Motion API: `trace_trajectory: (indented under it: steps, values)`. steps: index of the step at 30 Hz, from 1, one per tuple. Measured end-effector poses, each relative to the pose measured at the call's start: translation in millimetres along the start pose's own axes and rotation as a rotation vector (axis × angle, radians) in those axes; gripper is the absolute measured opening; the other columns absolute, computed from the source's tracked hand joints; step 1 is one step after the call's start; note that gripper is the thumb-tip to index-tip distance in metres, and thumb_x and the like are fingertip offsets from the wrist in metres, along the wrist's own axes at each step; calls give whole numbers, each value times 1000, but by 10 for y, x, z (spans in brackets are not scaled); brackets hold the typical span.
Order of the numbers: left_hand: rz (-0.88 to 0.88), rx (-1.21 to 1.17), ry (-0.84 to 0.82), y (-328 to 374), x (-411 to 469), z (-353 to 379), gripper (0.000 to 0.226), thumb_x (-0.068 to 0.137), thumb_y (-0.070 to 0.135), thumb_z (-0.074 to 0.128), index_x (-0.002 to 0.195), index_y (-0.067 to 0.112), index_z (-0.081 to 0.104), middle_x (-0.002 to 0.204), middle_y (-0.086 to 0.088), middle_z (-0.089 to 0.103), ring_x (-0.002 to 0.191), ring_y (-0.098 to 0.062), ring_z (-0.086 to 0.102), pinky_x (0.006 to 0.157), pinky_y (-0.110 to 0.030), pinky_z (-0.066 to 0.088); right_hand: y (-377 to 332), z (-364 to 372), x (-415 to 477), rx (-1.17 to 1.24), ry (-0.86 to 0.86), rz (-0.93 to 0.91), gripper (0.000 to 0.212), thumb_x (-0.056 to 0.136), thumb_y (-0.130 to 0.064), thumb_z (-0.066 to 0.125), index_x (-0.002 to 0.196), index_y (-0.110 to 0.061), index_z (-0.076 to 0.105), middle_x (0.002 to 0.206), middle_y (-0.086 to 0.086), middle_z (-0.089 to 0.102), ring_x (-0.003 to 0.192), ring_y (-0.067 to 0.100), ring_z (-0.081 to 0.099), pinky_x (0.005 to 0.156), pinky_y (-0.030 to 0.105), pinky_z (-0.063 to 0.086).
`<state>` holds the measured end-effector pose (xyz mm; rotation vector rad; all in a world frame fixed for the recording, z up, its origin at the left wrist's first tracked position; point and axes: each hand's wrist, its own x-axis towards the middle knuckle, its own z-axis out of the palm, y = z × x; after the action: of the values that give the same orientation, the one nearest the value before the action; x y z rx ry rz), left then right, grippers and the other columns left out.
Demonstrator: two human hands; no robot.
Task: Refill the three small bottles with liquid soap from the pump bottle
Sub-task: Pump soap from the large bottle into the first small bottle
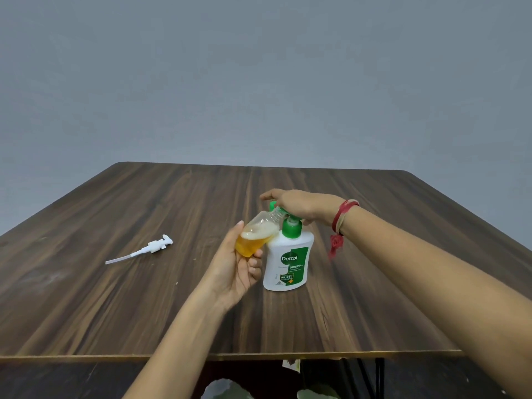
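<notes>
The right hand [299,205] covered the upper part of the green plastic pump top [291,230] of the white pump bottle [288,249]. Whether its spout met the mouth of the small clear plastic bottle [260,228] could not be determined. The left hand [236,272] hid that bottle's base. Fine print on the green label [295,267] was illegible. Pale shapes [224,390] below the dark wooden table [144,312] were cropped by the bottom edge.
</notes>
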<state>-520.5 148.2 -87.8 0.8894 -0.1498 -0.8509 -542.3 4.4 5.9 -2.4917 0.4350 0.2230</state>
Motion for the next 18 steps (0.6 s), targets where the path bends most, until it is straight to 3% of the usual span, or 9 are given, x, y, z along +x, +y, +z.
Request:
trace_trajectory:
  steps: [5, 8, 11, 18]
  values:
    - [-7, 19, 11, 4, -13, 2, 40, 94, 47, 45, 88, 10, 60, 50, -1, 50, 32, -4, 43, 32, -12, 37, -9, 4, -12, 2, -3, 0, 46, 97, -14, 23, 136, -28, 43, 137, 5, 43, 110, 26, 47, 96, 46, 43]
    - [10, 22, 11, 23, -5, 3, 40, 95, 47, 45, 90, 10, 60, 50, -1, 49, 32, -4, 43, 32, -12, 37, 9, 3, 27, 17, 0, -12, 38, 96, -16, 27, 119, -29, 54, 106, 1, 57, 89, 19, 51, 88, 41, 43]
    - [3, 25, 17, 8, -1, -18, 39, 94, 47, 45, 90, 11, 60, 50, -1, 49, 32, -3, 43, 32, -12, 37, 46, 59, 39, 46, -21, -14, 30, 94, -14, 32, 91, -26, 60, 76, -3, 56, 71, 13, 48, 74, 35, 38]
    - [11, 20, 13, 2, 16, -14, 40, 94, 47, 45, 88, 10, 60, 51, -1, 49, 33, -3, 43, 32, -13, 37, 55, 31, 20, 71, -58, -28, 23, 91, -14, 39, 96, -17, 62, 79, 0, 57, 78, 19, 49, 76, 35, 37]
